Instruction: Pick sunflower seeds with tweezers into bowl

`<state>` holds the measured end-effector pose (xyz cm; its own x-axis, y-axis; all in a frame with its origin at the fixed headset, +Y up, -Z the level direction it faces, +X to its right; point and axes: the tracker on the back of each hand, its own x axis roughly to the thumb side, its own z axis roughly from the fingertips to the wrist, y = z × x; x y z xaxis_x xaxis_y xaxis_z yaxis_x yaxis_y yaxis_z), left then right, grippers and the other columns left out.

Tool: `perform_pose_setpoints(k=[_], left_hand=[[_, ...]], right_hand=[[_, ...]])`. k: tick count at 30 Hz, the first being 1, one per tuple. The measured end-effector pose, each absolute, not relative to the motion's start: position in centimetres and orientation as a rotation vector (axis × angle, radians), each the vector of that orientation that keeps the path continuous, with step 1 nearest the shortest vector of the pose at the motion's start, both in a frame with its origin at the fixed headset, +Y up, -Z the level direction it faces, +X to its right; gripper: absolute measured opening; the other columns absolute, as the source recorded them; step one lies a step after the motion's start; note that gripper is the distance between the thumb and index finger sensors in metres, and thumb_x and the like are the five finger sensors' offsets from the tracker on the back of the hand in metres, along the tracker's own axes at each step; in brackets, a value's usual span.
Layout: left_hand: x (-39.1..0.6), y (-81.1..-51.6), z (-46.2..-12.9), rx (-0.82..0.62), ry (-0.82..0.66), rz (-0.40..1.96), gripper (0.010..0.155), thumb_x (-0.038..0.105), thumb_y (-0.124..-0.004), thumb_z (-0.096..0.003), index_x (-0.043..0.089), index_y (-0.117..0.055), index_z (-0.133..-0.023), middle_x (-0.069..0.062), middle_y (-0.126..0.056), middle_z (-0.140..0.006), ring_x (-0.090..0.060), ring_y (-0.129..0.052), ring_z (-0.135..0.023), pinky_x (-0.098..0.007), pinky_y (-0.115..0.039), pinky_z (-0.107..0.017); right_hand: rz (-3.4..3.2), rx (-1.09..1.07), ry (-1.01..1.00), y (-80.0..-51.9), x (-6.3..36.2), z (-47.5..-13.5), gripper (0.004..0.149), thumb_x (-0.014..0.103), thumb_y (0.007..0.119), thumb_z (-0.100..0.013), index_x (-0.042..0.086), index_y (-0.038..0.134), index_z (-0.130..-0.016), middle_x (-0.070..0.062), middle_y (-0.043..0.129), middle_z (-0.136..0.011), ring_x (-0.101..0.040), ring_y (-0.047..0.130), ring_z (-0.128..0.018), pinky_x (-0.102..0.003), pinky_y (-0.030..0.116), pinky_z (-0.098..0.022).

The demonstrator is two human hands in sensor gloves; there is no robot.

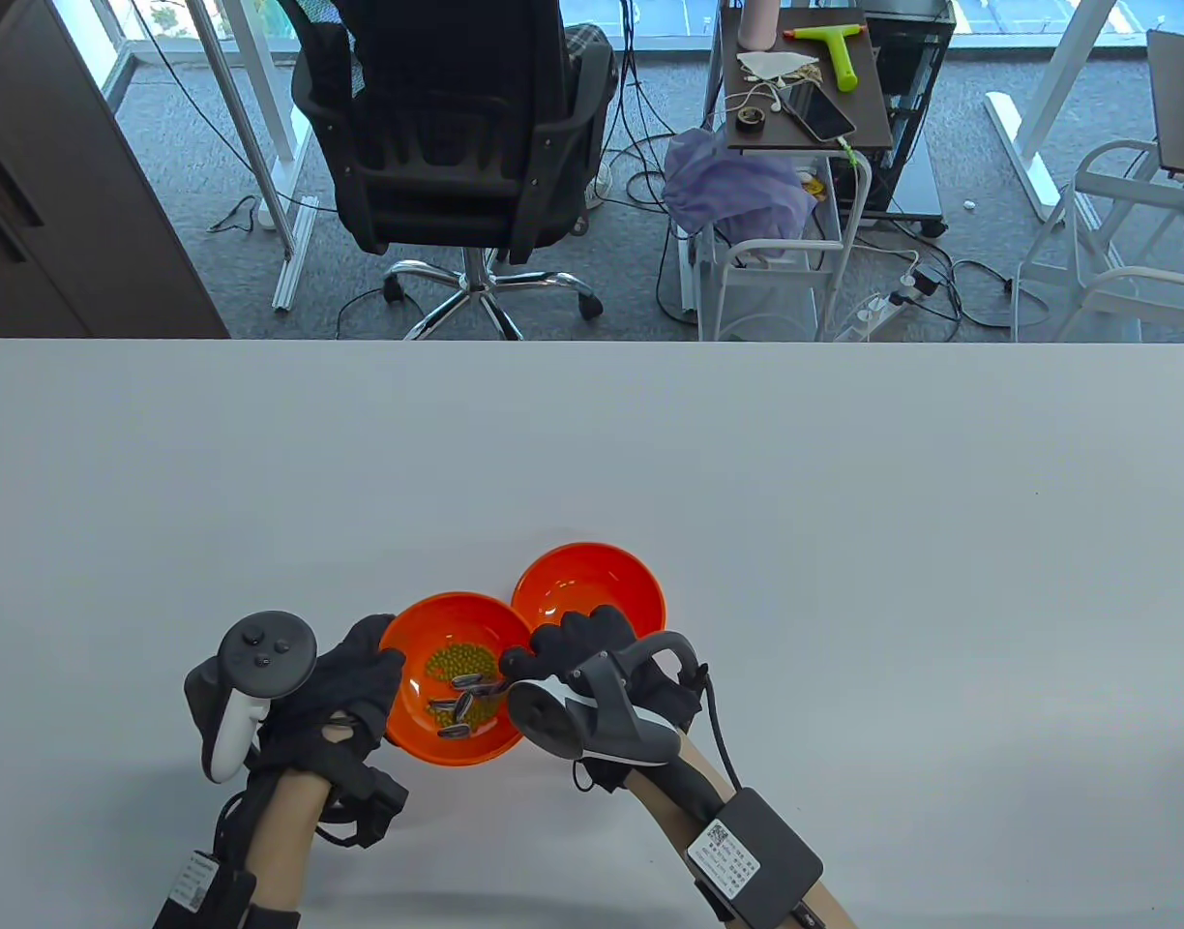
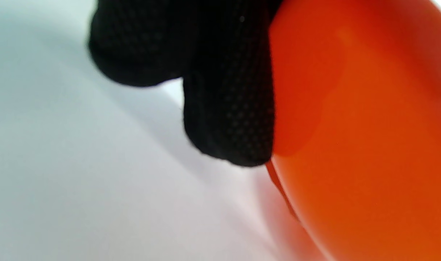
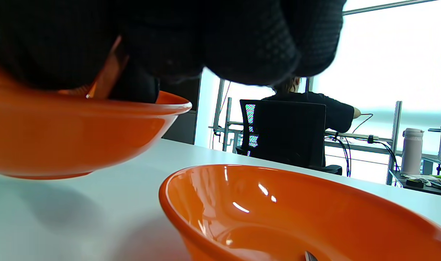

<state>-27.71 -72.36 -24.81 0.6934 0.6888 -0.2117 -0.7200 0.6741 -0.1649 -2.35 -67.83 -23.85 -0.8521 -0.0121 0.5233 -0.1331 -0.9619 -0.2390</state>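
Observation:
Two orange bowls stand side by side near the table's front. The left bowl [image 1: 408, 711] holds green peas [image 1: 449, 662] and several grey striped sunflower seeds [image 1: 455, 732]. The right bowl [image 1: 592, 581] looks empty where it shows. My left hand [image 1: 360, 677] holds the left bowl's outer wall, fingers [image 2: 227, 90] against the bowl [image 2: 369, 145]. My right hand [image 1: 573, 648] holds thin metal tweezers [image 1: 488, 688], whose tips reach in among the seeds. In the right wrist view the tweezers [image 3: 104, 78] dip behind the left bowl's rim [image 3: 79, 127], with the right bowl [image 3: 296, 217] in front.
The white table [image 1: 843, 542] stretches wide to the back and right. Its far edge runs across the middle of the table view. Beyond it stand an office chair [image 1: 457, 126] and a small cart [image 1: 805, 97].

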Motion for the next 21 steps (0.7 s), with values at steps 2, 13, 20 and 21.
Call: perform_pose_setpoints(k=[2, 13, 20, 21], left_hand=[[-27.7, -72.4, -24.8, -0.247, 0.136, 0.791, 0.052, 0.036, -0.072, -0.0484, 0.020, -0.072, -0.097, -0.009, -0.098, -0.072, -0.017, -0.117, -0.025, -0.033, -0.098, -0.023], [-27.7, -72.3, -24.7, -0.249, 0.147, 0.789, 0.052, 0.036, -0.072, -0.0484, 0.020, -0.072, -0.097, -0.008, -0.099, -0.072, -0.017, -0.117, -0.025, -0.033, -0.098, -0.023], [-27.8, -72.2, -24.7, -0.250, 0.154, 0.785, 0.052, 0.036, -0.072, -0.0484, 0.020, -0.072, -0.097, -0.008, -0.098, -0.072, -0.017, -0.117, -0.025, -0.033, -0.098, -0.023], [-27.8, -72.2, -24.7, -0.250, 0.154, 0.784, 0.051, 0.036, -0.072, -0.0483, 0.020, -0.072, -0.097, -0.009, -0.098, -0.072, -0.017, -0.117, -0.025, -0.033, -0.098, -0.023]], right_hand=[[2.936, 0.832, -0.410, -67.8, -2.3, -23.8, 0.041, 0.049, 0.093, -0.026, 0.036, 0.105, -0.063, 0.016, 0.097, -0.039, -0.012, 0.098, -0.035, -0.042, 0.084, -0.053], [2.862, 0.690, -0.452, -66.3, -0.7, -24.4, 0.040, 0.049, 0.093, -0.027, 0.036, 0.106, -0.063, 0.016, 0.097, -0.039, -0.012, 0.098, -0.034, -0.042, 0.084, -0.053], [2.864, 0.462, -0.520, -65.8, 1.9, -25.7, 0.040, 0.049, 0.093, -0.027, 0.036, 0.106, -0.063, 0.016, 0.097, -0.039, -0.012, 0.098, -0.033, -0.042, 0.084, -0.052], [2.870, 0.422, -0.522, -65.8, 2.3, -26.0, 0.040, 0.049, 0.093, -0.027, 0.036, 0.106, -0.063, 0.016, 0.097, -0.039, -0.012, 0.098, -0.033, -0.042, 0.085, -0.052]])
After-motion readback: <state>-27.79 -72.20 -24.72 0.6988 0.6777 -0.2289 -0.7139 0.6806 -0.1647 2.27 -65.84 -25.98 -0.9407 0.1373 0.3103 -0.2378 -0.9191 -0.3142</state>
